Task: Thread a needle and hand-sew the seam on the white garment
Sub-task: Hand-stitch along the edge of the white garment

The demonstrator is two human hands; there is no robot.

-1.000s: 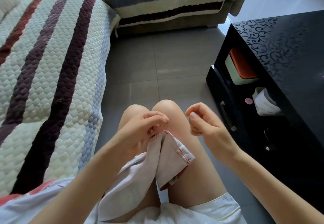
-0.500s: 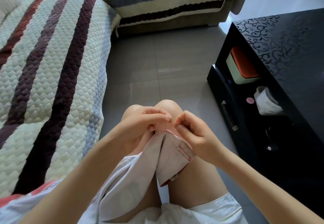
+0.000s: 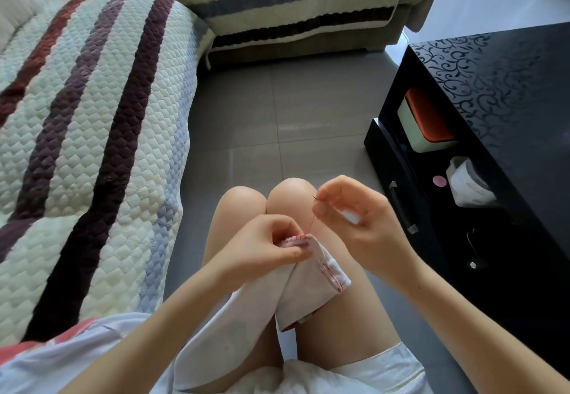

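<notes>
Well, from the head view, threading was plainly done: red thread [image 3: 311, 222] ran from the needle [image 3: 315, 198] down into the top edge of the garment [image 3: 308, 282]. The right hand [image 3: 354, 218] sat raised just beside the right knee [image 3: 291, 199], its fingers [image 3: 327, 190] pinched together on the needle. The left hand [image 3: 262, 245] sat lower and to the left, fingers [image 3: 290, 253] clamped on the garment's folded edge; the cloth draped down over the lap. Red stitches [image 3: 294, 238] showed along that pinched edge, and another red row ran down the side hem [image 3: 331, 273]. So I judged the sewing well under way, mid-stitch, with the thread short and nearly taut. How much seam remained open was hidden in the fold. Knotting off and cutting the thread looked yet to come.
</notes>
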